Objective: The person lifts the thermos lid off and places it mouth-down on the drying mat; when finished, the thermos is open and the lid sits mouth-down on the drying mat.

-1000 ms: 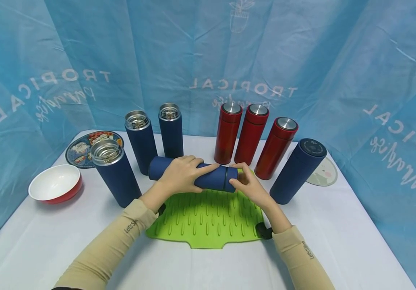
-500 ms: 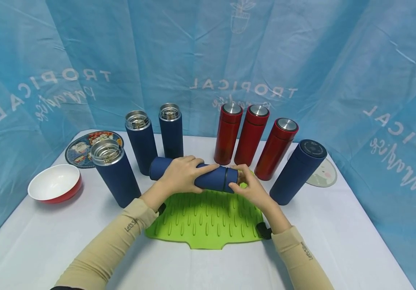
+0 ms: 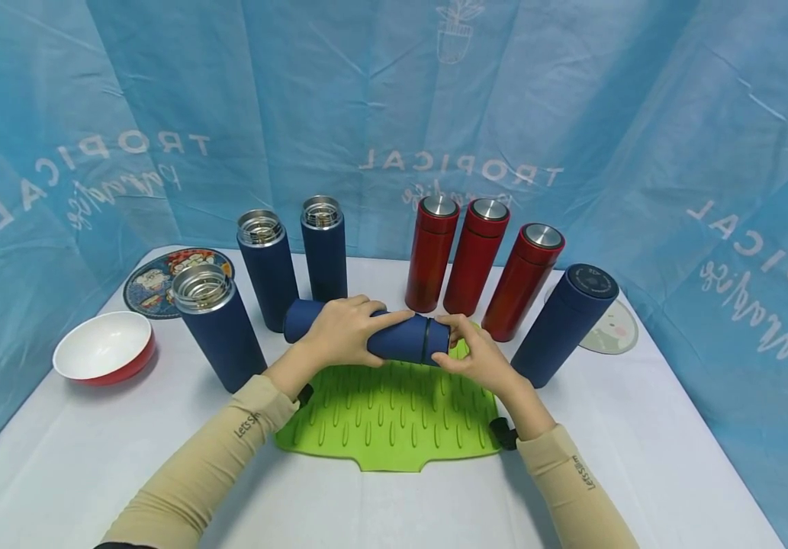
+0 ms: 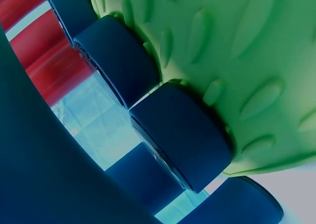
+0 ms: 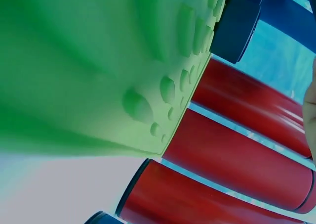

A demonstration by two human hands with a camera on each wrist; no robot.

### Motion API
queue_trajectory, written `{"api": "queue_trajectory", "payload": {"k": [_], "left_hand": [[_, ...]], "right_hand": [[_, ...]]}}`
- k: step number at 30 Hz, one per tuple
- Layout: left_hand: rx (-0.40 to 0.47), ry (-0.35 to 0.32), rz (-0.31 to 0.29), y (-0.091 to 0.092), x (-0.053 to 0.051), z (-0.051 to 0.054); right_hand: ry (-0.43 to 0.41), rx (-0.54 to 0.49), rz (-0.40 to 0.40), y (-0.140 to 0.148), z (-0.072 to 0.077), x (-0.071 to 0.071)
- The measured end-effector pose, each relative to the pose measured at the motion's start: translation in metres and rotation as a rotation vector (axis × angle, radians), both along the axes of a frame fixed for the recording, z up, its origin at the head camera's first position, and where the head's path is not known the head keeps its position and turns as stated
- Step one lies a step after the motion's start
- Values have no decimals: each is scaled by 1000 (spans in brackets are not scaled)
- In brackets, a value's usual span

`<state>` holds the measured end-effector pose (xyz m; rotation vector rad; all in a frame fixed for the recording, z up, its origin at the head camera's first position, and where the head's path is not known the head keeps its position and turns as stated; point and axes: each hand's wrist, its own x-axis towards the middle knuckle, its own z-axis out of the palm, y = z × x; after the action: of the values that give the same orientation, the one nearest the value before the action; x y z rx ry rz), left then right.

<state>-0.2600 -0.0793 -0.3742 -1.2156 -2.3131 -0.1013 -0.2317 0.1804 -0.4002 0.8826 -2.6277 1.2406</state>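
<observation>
A dark blue bottle (image 3: 403, 339) lies sideways in the air over the green ridged mat (image 3: 394, 427). My left hand (image 3: 347, 333) grips its body from above, thumb along the near side. At its right end, my right hand (image 3: 479, 358) pinches the blue cap beyond a dark seam, thumb below and fingers above. In the left wrist view, the large dark shape of the bottle (image 4: 44, 169) fills the lower left, and blue caps (image 4: 182, 135) rest on the mat behind it. The right wrist view shows only part of a hand (image 5: 310, 110) at the edge.
Three blue bottles with uncovered steel mouths (image 3: 225, 328) stand at the left, beside a red-and-white bowl (image 3: 104, 347) and a patterned plate (image 3: 149, 286). Three red bottles (image 3: 517, 286) and a capped blue bottle (image 3: 561, 328) stand at the right, before a pale round plate (image 3: 613, 328).
My right fingers have shifted slightly around the cap, with the hand a little lower. The left hand and the bottle have barely moved.
</observation>
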Motion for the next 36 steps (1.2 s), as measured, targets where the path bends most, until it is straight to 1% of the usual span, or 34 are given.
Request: {"api": "queue_trajectory", "payload": {"k": [3,8,10,14,21,24,27,29,31,32,33,34,35,36], "left_hand": [[8,-15,-4,0,0,0],[11,-40,-5,0,-1,-2],[9,-50,-8,0,-2,-3],[11,-74,-21,-1,-3,-3],[9,-114,-44,-2,-5,1],[1,-143,-49,-2,-7,2],[-8,-178,-44,-2,-7,1],[-9,-198,-39,-3,-8,1],[-7,-207,-35,-3,-8,0],[-8,-205,-32,-3,-8,0],[-9,-199,-29,-4,-8,0],[-11,-190,-24,-4,-8,1],[-15,-178,-17,-4,-7,1],[-21,-161,-4,-5,-7,1]], "right_hand": [[66,38,-5,1,2,1],[101,91,-9,2,4,3],[125,105,1,3,4,4],[201,121,31,4,5,4],[300,144,64,4,6,3],[395,202,60,4,7,2],[537,254,80,4,8,0],[629,266,109,4,8,-2],[690,267,134,5,8,-4],[701,268,140,5,8,-4],[695,269,142,5,9,-5],[668,272,138,5,9,-5],[609,266,134,5,10,-5],[523,255,125,4,11,-5]]}}
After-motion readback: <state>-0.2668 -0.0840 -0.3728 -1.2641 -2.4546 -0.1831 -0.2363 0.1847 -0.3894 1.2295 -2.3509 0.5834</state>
